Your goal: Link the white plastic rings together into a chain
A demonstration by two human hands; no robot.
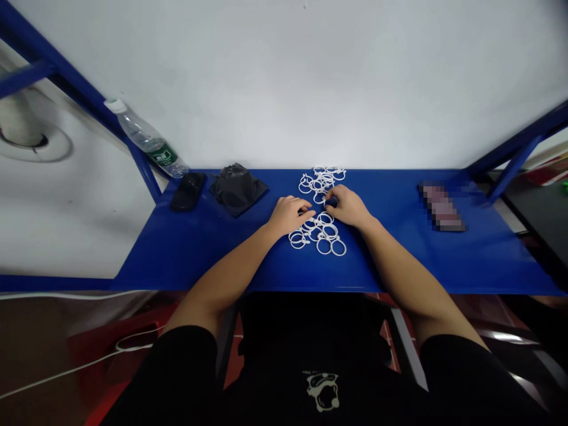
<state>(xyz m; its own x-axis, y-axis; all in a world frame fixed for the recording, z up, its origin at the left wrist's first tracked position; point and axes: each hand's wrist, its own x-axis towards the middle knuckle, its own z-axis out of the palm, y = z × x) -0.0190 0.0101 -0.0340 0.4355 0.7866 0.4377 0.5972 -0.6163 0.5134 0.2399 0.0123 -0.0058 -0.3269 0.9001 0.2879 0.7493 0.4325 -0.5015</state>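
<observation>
Several white plastic rings lie in two clusters on the blue table (213, 248): a far cluster (322, 177) near the wall and a near cluster (322, 235) closer to me. My left hand (288, 214) rests curled at the left edge of the near cluster, its fingers touching rings. Between the two clusters my right hand (348, 206) is curled too, with fingertips pinched towards the left hand. Whatever the fingertips hold is too small to make out.
A black phone (187, 190) and a crumpled black bag (237, 188) lie at the table's left. A clear water bottle (146, 139) leans against the blue frame post. A blurred-out object (441, 207) lies at the right. A white wall stands close behind.
</observation>
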